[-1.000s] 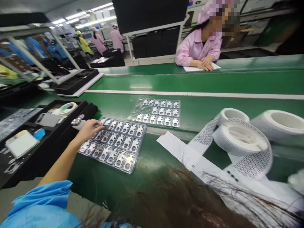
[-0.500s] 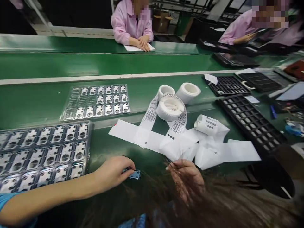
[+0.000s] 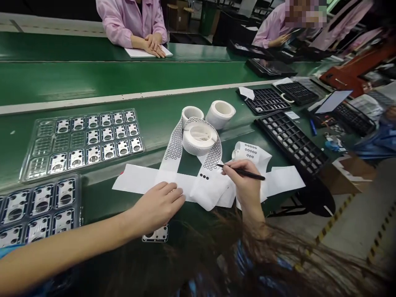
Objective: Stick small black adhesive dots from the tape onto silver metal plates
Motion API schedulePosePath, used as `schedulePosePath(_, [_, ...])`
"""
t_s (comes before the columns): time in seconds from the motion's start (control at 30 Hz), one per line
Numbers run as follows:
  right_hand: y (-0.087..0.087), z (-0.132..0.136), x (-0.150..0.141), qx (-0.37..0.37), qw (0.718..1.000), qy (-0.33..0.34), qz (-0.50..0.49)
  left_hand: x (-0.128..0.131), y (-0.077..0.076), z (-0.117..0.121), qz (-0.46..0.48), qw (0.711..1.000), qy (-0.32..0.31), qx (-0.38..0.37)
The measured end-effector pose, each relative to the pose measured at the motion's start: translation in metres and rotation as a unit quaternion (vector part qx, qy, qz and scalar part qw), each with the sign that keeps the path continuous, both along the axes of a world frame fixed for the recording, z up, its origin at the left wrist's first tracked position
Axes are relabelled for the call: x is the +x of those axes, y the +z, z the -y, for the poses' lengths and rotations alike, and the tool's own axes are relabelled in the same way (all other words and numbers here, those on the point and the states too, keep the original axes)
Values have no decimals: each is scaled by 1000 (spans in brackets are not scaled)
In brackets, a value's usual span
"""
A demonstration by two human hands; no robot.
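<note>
My right hand (image 3: 247,187) is closed round slim black tweezers (image 3: 244,172), whose tip meets the strip of ring-shaped stickers (image 3: 213,154) running down from the front roll (image 3: 200,138). Three solid black dots (image 3: 204,176) show on the strip below the tip. My left hand (image 3: 162,204) has its fingers stretched loosely over the near edge of a white paper strip (image 3: 136,178), holding nothing that I can see. Just below that hand, a small metal plate with holes (image 3: 159,234) lies on the green table, partly covered by the wrist.
Clear trays of metal plates (image 3: 107,134) (image 3: 40,202) stand at the left. Two more white rolls (image 3: 220,113) are behind the front one. Black compartment trays (image 3: 291,142) lie to the right. Across the bench sits a person in pink (image 3: 133,24); loose hair blurs the bottom edge.
My left hand has let go of the small plate and moved up to the paper strip. The right hand has raised the tweezers to the ring stickers. My view has shifted right.
</note>
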State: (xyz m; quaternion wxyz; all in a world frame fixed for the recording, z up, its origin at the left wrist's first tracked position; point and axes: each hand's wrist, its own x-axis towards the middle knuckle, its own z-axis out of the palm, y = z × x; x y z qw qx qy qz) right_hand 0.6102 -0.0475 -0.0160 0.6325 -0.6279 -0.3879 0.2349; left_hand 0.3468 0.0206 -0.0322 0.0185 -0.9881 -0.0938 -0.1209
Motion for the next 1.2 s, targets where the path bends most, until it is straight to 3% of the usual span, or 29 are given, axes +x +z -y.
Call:
schedulePosePath(0.17, [-24,-19,14,-57,997,6,-53,68,-4,-31,9,994,-97,49])
schedulePosePath(0.33, [-41,-19,18,-79,994,-25,-78,103,-26,-51,17,992,-99,79])
schedulePosePath(0.5, [-48,-21,19,-90,993,-34,-75,105,-36,-56,4,991,-103,87])
schedulePosePath(1.2, [-40,-25,22,-124,983,-22,-136,107,-35,-53,-9,991,-94,92])
